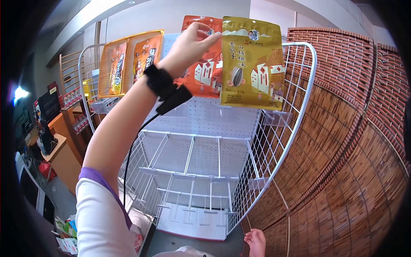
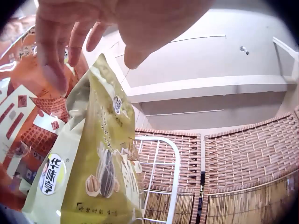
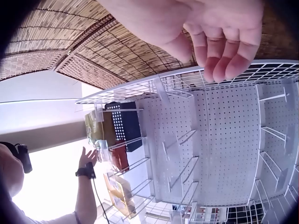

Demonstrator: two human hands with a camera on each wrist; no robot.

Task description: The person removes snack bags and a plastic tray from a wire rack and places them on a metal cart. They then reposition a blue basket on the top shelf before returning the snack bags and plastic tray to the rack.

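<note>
A gold stand-up bag of sunflower seeds (image 1: 252, 92) hangs at the top right of a white wire rack, overlapping a red-orange bag (image 1: 203, 81) of similar print to its left. My left hand (image 1: 190, 45) is raised in front of the red-orange bag, its thumb pointing toward the gold bag's upper edge. In the left wrist view the fingers of this hand (image 2: 98, 21) are spread and loosely bent above the bags, with nothing between them. Low beside the rack, my right hand (image 1: 255, 242) hangs with loosely curled fingers; the right wrist view shows its palm (image 3: 222, 21) holding nothing.
Orange packs (image 1: 145, 55) in a yellow-rimmed tray hang at the rack's upper left. Below are pegboard (image 1: 201, 120) and several metal hooks. A wire side panel (image 1: 299, 81) stands close to a woven screen (image 1: 329, 141) on the right. A desk (image 1: 62, 150) is at left.
</note>
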